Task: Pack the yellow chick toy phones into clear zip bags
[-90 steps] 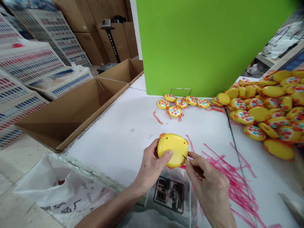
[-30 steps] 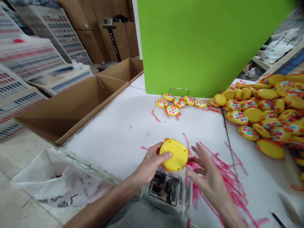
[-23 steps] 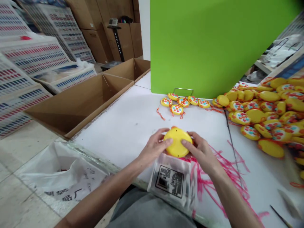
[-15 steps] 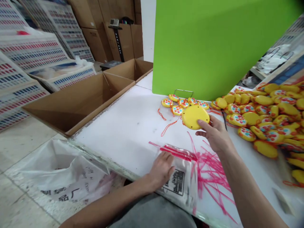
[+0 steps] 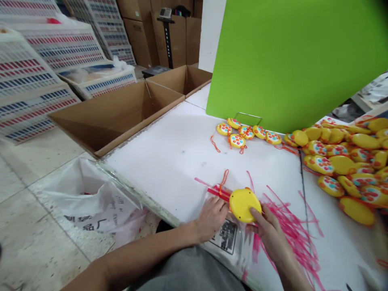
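Note:
My right hand (image 5: 269,230) grips a flat, rounded yellow toy (image 5: 245,205) by its right edge, plain back with small holes facing up. An orange cord loop (image 5: 224,181) hangs off its left side over the bag. My left hand (image 5: 213,218) has curled fingers at the red-striped mouth of a clear plastic bag (image 5: 242,242) with a black printed panel. The bag lies at the table's near edge, its top partly hidden by the toy and both hands. Pink plastic strips (image 5: 297,238) are scattered to the right of it.
Several dotted yellow toys (image 5: 237,140) lie before a green board (image 5: 291,60). A large heap of them (image 5: 342,163) fills the right side. Open cardboard boxes (image 5: 121,117) adjoin the table's left edge; a white sack (image 5: 91,194) sits on the floor, with crates (image 5: 36,81) behind.
My right hand has brought the yellow toy down and towards me, from beside the small group of toys to the bag's mouth. My left hand stays at the bag. The view has shifted.

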The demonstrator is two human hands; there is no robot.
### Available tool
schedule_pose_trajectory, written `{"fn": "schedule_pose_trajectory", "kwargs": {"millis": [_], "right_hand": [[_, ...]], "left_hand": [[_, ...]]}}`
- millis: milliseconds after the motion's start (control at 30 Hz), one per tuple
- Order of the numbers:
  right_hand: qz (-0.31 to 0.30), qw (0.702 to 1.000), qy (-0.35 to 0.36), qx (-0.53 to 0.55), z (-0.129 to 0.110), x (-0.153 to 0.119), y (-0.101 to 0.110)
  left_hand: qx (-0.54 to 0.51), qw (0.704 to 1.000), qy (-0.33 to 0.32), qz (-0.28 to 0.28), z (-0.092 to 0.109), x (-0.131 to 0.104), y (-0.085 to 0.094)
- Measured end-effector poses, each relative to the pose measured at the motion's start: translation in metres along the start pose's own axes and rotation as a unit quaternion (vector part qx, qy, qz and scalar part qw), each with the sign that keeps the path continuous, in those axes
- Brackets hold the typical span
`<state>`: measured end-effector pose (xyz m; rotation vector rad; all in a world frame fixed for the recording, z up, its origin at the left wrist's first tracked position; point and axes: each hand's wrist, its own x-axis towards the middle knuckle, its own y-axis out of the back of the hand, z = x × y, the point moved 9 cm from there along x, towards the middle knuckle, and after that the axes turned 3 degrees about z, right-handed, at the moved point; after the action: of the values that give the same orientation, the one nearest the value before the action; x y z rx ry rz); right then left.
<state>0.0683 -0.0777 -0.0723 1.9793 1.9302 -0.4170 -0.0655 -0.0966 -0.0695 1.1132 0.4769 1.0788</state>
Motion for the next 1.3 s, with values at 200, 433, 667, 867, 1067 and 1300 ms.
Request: {"fn": "schedule_pose_trajectory", "kwargs": {"millis": [200, 433, 667, 867, 1067, 1300], "right_hand": [[0.013, 1.0, -0.02, 0.01, 0.019, -0.008, 0.012], [0.006, 1.0, -0.006, -0.017, 0.013, -0.021, 0.02], [-0.117, 0.978, -0.118, 0.122, 0.014, -0.034, -0.002], [-0.004, 0.995, 0.08, -0.062, -0.032, -0.01, -0.03], [-0.057, 0.933, 0.163, -0.317, -0.025, -0.007, -0.042], [-0.039, 0.903, 0.165, -0.395, -0.013, -0.005, -0.026]], "left_hand": [[0.013, 0.999, 0.031, -0.007, -0.004, 0.002, 0.001], [-0.027, 0.998, 0.051, 0.004, -0.015, 0.006, 0.007], [-0.06, 0.998, 0.013, 0.024, -0.013, 0.002, 0.0], [-0.056, 0.997, -0.055, 0.024, -0.001, -0.003, 0.007], [-0.086, 0.99, -0.05, 0.096, -0.003, -0.009, 0.055], [-0.299, 0.912, 0.266, 0.091, -0.08, -0.012, 0.079]]}}
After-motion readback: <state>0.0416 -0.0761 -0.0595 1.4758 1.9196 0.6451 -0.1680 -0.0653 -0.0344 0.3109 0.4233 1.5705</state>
